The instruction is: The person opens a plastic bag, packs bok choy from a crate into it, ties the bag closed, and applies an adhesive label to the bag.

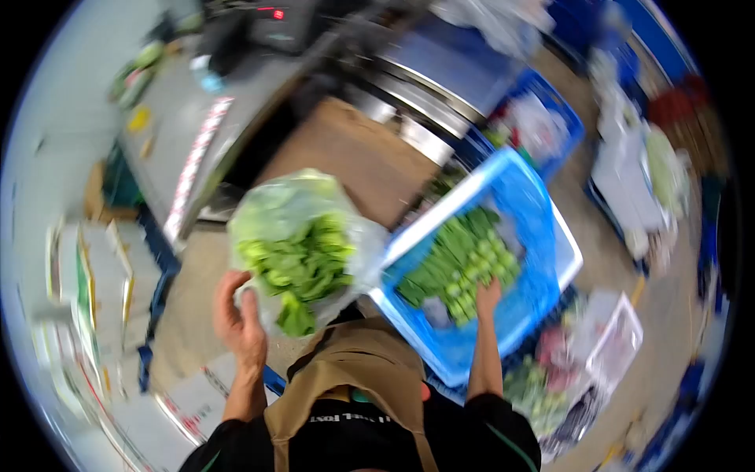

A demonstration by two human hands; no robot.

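Observation:
My left hand [242, 326] grips the near left edge of a clear plastic bag [285, 200] between thumb and fingers. Loose leafy greens [303, 256] fill the bag, some at its mouth. On the right, my right hand [488, 297] reaches into a white foam box [568, 248] lined with blue plastic [531, 197]. It touches the pale stem ends of bok choy [472, 263] lying in rows there, and its fingertips are hidden among the stems, so their grip does not show.
A brown cardboard sheet [354, 161] lies beyond the bag. Upper left stands a metal table [177, 86]. A blue crate [562, 106] with bagged produce is behind the foam box; more bagged vegetables [543, 389] lie to its near right. White cartons [98, 275] stand at left.

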